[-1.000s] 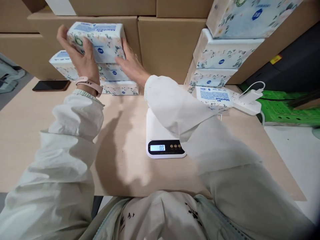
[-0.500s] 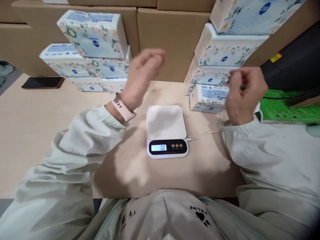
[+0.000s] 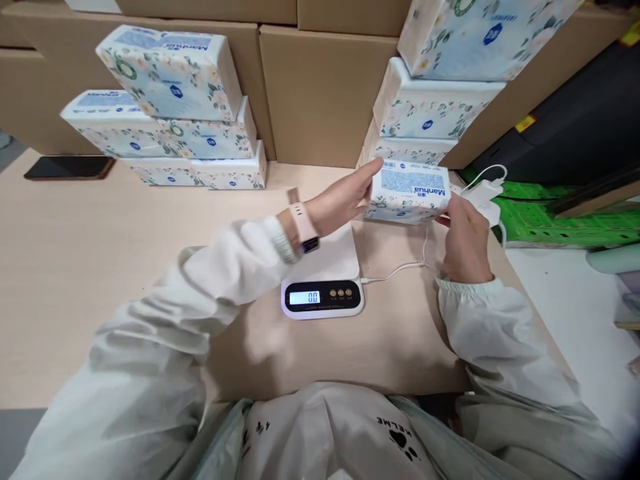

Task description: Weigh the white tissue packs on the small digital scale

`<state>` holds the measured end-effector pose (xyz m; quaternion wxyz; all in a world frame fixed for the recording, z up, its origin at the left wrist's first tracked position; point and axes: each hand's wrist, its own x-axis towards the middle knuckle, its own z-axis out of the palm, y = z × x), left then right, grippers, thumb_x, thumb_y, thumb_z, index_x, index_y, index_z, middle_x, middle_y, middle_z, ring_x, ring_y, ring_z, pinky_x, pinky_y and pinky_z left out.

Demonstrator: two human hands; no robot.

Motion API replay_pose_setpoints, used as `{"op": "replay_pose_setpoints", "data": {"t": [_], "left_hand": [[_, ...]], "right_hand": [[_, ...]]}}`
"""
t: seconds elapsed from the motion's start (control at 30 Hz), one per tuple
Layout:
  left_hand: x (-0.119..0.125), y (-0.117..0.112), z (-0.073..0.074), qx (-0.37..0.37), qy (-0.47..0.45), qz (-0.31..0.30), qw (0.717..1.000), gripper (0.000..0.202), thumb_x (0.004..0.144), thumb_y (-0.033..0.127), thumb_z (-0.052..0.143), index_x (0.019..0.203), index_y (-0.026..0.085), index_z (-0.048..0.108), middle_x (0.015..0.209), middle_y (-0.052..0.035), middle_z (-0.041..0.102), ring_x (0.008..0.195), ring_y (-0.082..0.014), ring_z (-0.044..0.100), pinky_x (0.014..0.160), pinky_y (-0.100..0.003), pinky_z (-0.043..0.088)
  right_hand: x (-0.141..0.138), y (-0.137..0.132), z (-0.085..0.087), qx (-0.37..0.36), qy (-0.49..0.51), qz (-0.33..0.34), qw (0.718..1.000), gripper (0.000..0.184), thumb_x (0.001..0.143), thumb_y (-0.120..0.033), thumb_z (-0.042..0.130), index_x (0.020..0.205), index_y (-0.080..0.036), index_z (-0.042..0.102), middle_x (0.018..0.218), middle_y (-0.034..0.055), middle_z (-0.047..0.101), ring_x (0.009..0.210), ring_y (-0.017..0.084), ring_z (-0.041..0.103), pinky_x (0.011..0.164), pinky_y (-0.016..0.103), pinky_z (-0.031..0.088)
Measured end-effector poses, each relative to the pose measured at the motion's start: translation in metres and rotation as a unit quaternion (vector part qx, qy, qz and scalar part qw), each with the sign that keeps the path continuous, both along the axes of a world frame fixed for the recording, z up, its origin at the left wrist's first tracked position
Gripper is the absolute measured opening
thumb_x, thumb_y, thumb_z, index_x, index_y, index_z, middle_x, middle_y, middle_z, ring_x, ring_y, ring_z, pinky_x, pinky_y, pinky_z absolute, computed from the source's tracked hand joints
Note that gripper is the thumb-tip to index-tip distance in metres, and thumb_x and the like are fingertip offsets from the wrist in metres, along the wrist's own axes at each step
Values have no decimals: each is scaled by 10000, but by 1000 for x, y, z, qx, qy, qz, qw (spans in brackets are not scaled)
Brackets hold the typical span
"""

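A pack of tissues (image 3: pixel 407 183), white and blue with a floral print and the word "Manhua", is held between my two hands at the front of the right-hand stack. My left hand (image 3: pixel 340 203), with a pink watch band at the wrist, reaches over the scale and grips the pack's left end, fingers long and thumb lower. At the opposite end, my right hand (image 3: pixel 465 233) has its fingertips closed on the near corner. Below my left forearm sits a white digital scale (image 3: pixel 323 300) reading 0.0; the sleeve hides part of its plate.
More tissue packs (image 3: pixel 440 107) are piled behind on the right, and another stack (image 3: pixel 170 80) stands at the left. A phone (image 3: pixel 67 168) lies at far left. Cardboard boxes (image 3: pixel 325 93) line the back. A white cable (image 3: pixel 400 268) runs from the scale towards a white adapter (image 3: pixel 483 197).
Both hands, raised and apart before, have come down onto the tissue pack. My left hand crossed rightwards over the scale. The view has shifted slightly right.
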<state>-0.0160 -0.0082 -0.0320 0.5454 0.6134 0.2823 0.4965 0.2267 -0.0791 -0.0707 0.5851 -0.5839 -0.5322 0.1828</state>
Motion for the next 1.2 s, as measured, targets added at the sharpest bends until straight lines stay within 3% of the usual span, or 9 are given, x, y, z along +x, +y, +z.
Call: {"op": "replay_pose_setpoints", "data": {"t": [0.07, 0.17, 0.3, 0.4, 0.5, 0.67, 0.77, 1.03, 1.2], "left_hand": [[-32, -35, 28, -36, 34, -2, 999, 373, 1112, 495, 532, 1189, 219, 770, 1498, -26, 670, 1582, -288, 483, 1253, -507, 520], [-83, -95, 62, -123, 51, -43, 990, 440, 1036, 609, 636, 1198, 230, 790, 1434, -85, 705, 1566, -373, 493, 1227, -621, 534], [-127, -148, 74, -198, 74, -62, 975, 607, 982, 715, 639, 1374, 264, 747, 1513, -87, 656, 1619, -419, 393, 1282, -691, 435], [-143, -162, 63, -240, 79, -27, 967, 608, 1020, 666, 599, 1468, 267, 697, 1613, -59, 578, 1642, -403, 351, 1340, -660, 352], [-155, -166, 39, -249, 54, 47, 966, 591, 1003, 655, 629, 1446, 272, 712, 1654, -53, 537, 1623, -376, 398, 1337, -620, 377], [-167, -170, -12, -178, 7, 252, 951, 476, 954, 579, 731, 1256, 215, 785, 1385, -111, 741, 1338, -304, 681, 1214, -520, 517], [-170, -170, -32, -162, -31, 293, 942, 373, 911, 505, 781, 1102, 187, 821, 1165, -114, 808, 1129, -257, 757, 1072, -423, 594], [-172, -168, -36, -182, -67, 269, 943, 339, 886, 458, 808, 1054, 164, 834, 1057, -112, 819, 1003, -225, 784, 964, -341, 633], [-174, -166, -35, -214, -71, 271, 936, 300, 864, 418, 826, 1013, 157, 837, 1036, -100, 820, 969, -212, 786, 936, -311, 641]], "right_hand": [[-22, -24, 20, -10, 6, 31, 999, 471, 1044, -574, 579, 1382, -287, 737, 1471, 108, 709, 1366, 353, 668, 1130, 596, 570], [-56, -57, 38, -20, -8, 110, 994, 491, 1059, -572, 566, 1475, -334, 675, 1555, 52, 657, 1467, 331, 600, 1249, 612, 482], [-91, -82, 36, -59, -31, 218, 974, 498, 1077, -541, 544, 1541, -369, 605, 1552, 31, 654, 1468, 281, 592, 1284, 572, 457], [-100, -87, 25, -81, -41, 262, 961, 505, 1085, -525, 525, 1564, -373, 576, 1577, 32, 632, 1477, 270, 575, 1281, 554, 456], [-98, -89, 16, -79, -22, 238, 968, 496, 1073, -523, 552, 1538, -357, 599, 1570, 48, 637, 1421, 276, 615, 1214, 558, 507], [-86, -93, 7, 10, 73, 37, 997, 367, 1034, -515, 614, 1280, -275, 742, 1220, 76, 781, 1063, 250, 724, 1016, 504, 574], [-84, -92, 4, 46, 132, -38, 989, 349, 1025, -536, 596, 1129, -241, 750, 1020, 65, 758, 874, 222, 687, 910, 465, 560], [-83, -87, -1, -34, 166, 10, 986, 372, 1023, -545, 529, 1074, -236, 730, 1031, 82, 752, 799, 211, 651, 803, 421, 528], [-83, -89, -1, -34, 183, 15, 982, 335, 1011, -500, 556, 1019, -237, 764, 1030, 78, 778, 804, 203, 658, 800, 409, 533]]}}
